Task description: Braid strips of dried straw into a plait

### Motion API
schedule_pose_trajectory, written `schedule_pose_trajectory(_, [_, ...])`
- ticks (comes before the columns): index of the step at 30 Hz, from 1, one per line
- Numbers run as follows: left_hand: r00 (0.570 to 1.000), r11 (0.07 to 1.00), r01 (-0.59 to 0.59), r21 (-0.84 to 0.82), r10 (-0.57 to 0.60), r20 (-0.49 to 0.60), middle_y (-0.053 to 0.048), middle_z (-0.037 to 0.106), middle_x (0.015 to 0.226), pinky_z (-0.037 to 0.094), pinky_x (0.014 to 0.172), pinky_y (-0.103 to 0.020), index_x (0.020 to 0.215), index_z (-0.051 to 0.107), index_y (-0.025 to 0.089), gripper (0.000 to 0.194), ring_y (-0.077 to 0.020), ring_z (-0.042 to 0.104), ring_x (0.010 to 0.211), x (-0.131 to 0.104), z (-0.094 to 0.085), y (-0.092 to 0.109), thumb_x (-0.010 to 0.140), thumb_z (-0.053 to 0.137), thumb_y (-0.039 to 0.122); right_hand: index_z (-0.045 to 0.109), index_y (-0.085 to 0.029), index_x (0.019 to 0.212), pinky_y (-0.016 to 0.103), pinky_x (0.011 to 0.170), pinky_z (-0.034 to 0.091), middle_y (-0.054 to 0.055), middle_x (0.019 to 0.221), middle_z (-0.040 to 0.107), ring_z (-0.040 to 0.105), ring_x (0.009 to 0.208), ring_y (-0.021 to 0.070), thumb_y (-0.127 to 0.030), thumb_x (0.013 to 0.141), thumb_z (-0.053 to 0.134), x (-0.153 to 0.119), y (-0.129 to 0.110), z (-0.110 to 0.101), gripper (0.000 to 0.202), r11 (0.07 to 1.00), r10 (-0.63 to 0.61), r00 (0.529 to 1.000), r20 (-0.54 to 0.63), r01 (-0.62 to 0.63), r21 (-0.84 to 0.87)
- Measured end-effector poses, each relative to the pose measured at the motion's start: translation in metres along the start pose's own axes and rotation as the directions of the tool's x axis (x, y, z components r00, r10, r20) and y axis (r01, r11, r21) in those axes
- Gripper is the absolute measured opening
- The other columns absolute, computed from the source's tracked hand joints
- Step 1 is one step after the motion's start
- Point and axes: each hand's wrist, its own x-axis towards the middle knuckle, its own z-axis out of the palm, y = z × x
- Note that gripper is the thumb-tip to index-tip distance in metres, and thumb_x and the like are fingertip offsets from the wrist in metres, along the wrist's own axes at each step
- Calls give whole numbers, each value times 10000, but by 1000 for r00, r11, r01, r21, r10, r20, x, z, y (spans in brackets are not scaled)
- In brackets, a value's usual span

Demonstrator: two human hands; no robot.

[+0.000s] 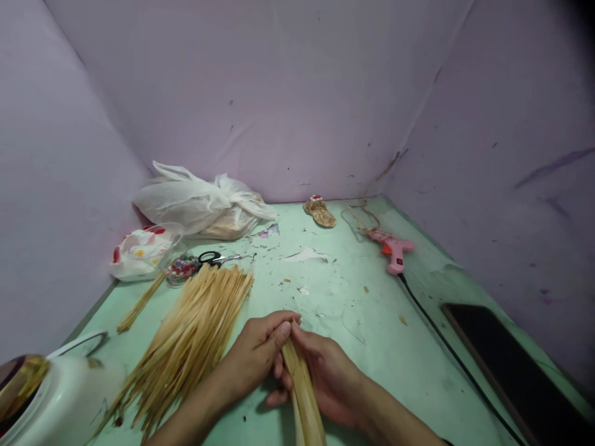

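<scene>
Both hands meet at the front middle of the table around a broad, pale tan strip of dried plant fibre (pixel 302 390). My left hand (pixel 260 347) pinches its top end between thumb and fingers. My right hand (pixel 328 375) is wrapped along its right side, with the thumb near the tip. The strip runs down toward me and leaves the bottom of the view. Left of my hands lies a large bundle of similar dried strips (pixel 195 341), fanned out on the table. A thinner bunch of strips (pixel 142 303) rests beyond it.
Behind the bundle are scissors (pixel 214 257), a dish of beads (pixel 181 269) and white plastic bags (pixel 199 201). A small woven slipper (pixel 320 212) lies at the back. To the right are a pink glue gun (pixel 394 248), its black cord and a dark phone-like slab (pixel 511 371). A white tub (pixel 77 396) stands front left.
</scene>
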Motion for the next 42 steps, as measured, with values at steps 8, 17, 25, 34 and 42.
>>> schedule_pose_trajectory(8, [982,987,-161,16,161,-98,-95,556,1225,361,936,-347,1186,527,166,479,-238,488,1114,-4,-17,10,835,407,469,528,-149,810,293,485,524,-55,519,440,395,427,51,-435,798,522,-3,-8,-5,286,995,70,993,97,-62,-81])
schedule_pose_trajectory(17, [970,966,-235,103,227,85,-110,598,1108,382,893,-356,1134,561,135,434,-233,524,1034,-9,-16,8,859,376,415,494,-172,762,185,386,410,-79,459,367,257,348,39,-415,847,424,-6,-12,5,267,970,192,978,84,-176,-169])
schedule_pose_trajectory(25, [857,732,-504,459,488,164,-61,604,861,398,779,-273,894,668,160,257,-167,546,826,-21,-20,20,821,465,301,516,-139,666,178,383,282,-9,482,453,339,350,56,-316,662,407,-12,-20,10,207,971,223,972,80,-213,-113])
schedule_pose_trajectory(34, [915,885,-345,312,391,-96,11,534,537,379,493,-224,653,623,117,198,-111,493,503,-18,-13,10,693,578,306,564,-67,721,179,405,327,-8,490,498,378,336,40,-187,716,424,-7,-14,8,183,954,117,993,11,-109,-279])
schedule_pose_trajectory(42, [912,936,-347,63,353,-208,-150,573,1136,440,814,-341,1188,507,130,602,-211,549,984,-10,-15,3,805,349,567,573,-89,716,200,415,406,-23,475,489,418,346,57,-174,715,460,-5,-13,4,142,951,46,999,-29,-52,-304])
